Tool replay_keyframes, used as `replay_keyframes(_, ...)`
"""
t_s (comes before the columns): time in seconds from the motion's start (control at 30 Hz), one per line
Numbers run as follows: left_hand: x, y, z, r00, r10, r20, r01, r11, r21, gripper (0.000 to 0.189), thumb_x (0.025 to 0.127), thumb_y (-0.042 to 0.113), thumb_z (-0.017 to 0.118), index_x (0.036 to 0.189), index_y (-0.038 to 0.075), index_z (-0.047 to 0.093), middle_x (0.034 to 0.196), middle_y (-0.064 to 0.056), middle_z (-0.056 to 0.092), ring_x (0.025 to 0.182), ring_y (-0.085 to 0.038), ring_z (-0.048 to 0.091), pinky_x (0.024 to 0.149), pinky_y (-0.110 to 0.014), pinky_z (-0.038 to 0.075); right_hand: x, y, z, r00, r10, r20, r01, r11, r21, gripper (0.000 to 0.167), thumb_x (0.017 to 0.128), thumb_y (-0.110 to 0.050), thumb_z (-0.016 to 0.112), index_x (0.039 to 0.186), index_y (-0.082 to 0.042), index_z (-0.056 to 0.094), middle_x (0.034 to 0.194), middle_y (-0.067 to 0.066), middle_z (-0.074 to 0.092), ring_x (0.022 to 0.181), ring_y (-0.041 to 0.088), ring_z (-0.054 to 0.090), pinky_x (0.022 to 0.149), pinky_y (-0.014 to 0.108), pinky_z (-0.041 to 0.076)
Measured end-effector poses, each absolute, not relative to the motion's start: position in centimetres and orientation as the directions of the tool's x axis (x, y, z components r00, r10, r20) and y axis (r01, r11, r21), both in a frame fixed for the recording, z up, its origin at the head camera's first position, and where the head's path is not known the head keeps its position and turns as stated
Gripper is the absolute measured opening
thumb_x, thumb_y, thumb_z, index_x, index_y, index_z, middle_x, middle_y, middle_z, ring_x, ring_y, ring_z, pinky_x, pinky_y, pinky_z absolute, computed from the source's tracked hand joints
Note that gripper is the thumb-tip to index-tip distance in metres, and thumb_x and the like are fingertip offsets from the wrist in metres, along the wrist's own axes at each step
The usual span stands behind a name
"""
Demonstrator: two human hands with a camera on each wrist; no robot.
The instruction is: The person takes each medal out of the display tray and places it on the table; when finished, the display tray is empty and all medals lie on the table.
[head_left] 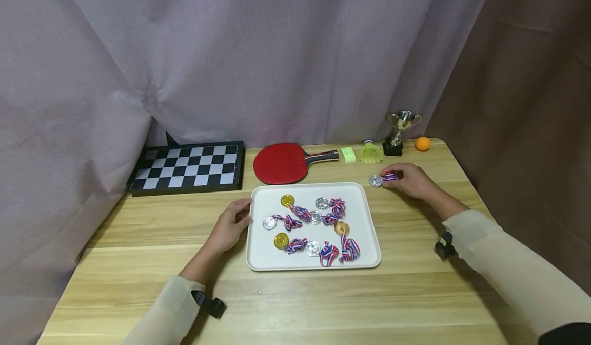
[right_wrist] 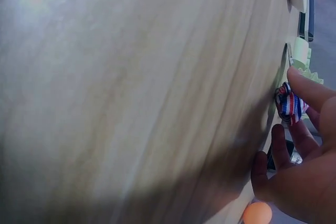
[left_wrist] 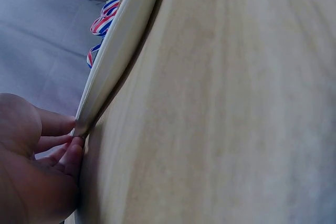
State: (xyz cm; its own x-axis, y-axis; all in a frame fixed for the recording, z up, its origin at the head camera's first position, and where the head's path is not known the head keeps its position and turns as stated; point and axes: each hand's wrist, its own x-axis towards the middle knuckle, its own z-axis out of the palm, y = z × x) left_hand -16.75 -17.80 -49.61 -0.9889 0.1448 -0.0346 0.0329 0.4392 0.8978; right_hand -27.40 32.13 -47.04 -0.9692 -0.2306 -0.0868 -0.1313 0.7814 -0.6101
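Note:
A white rectangular tray [head_left: 265, 259] lies on the wooden table, holding several gold, silver and bronze-coloured medals with bunched red, white and blue ribbons. My left hand [head_left: 229, 226] pinches the tray's left edge; in the left wrist view its thumb and fingertips meet at the rim [left_wrist: 107, 59]. Beyond the tray's far right corner, my right hand [head_left: 408, 180] holds the striped ribbon [right_wrist: 290, 103] of a silver medal [head_left: 375, 180] between thumb and fingers. The medal's disc points left, low over the table. The hand covers part of the ribbon.
Along the back edge stand or lie a checkered board [head_left: 188, 166], a red table tennis paddle [head_left: 280, 164], a yellow-green block [head_left: 348, 154], a yellow shuttlecock [head_left: 371, 153], a small trophy [head_left: 400, 129] and an orange ball [head_left: 422, 144]. A grey curtain [head_left: 277, 52] hangs behind.

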Motion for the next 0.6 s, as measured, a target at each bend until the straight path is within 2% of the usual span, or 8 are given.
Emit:
replay_keyframes(0.13, -16.8, -17.8, -49.7, -0.988, 0.152, -0.024, 0.044, 0.430, 0.902, 0.050, 0.099, -0.009, 0.058, 0.148, -0.007, 0.049, 0.148, -0.022, 0.050, 0.129, -0.036, 0.055, 0.110, -0.048, 0.048, -27.2, 32.1, -46.6, -0.968, -0.238, -0.081, -0.139, 0.775, -0.616, 0.035, 0.092, -0.018, 0.080, 0.123, -0.004, 0.072, 0.126, 0.023, 0.068, 0.117, 0.037, 0.060, 0.104, 0.054, 0.046)
replay_keyframes(0.27, -16.8, -17.8, -49.7, -0.988, 0.152, -0.023, 0.046, 0.434, 0.900, 0.050, 0.099, -0.008, 0.058, 0.148, -0.007, 0.049, 0.148, -0.022, 0.050, 0.129, -0.036, 0.055, 0.110, -0.048, 0.048, -26.8, 32.0, -45.9, -0.965, -0.254, -0.060, -0.163, 0.766, -0.622, 0.039, 0.091, -0.017, 0.080, 0.126, -0.003, 0.070, 0.132, 0.025, 0.065, 0.124, 0.043, 0.058, 0.109, 0.059, 0.043)
replay_keyframes(0.43, -16.8, -17.8, -49.7, -0.988, 0.149, -0.028, 0.040, 0.436, 0.899, 0.050, 0.099, -0.009, 0.058, 0.148, -0.007, 0.049, 0.148, -0.022, 0.050, 0.128, -0.035, 0.055, 0.110, -0.048, 0.049, -26.1, 31.5, -44.5, -0.955, -0.290, 0.057, -0.270, 0.777, -0.568, 0.038, 0.090, -0.015, 0.081, 0.125, -0.003, 0.071, 0.138, 0.025, 0.062, 0.133, 0.048, 0.048, 0.113, 0.066, 0.035)
replay_keyframes(0.6, -16.8, -17.8, -49.8, -0.988, 0.151, -0.030, 0.039, 0.439, 0.898, 0.050, 0.099, -0.009, 0.058, 0.149, -0.006, 0.048, 0.148, -0.022, 0.050, 0.128, -0.035, 0.056, 0.109, -0.047, 0.049, -24.9, 29.8, -42.9, -0.933, -0.332, 0.141, -0.353, 0.763, -0.542, 0.035, 0.090, -0.014, 0.081, 0.123, -0.004, 0.073, 0.134, 0.024, 0.064, 0.129, 0.047, 0.051, 0.109, 0.065, 0.038)
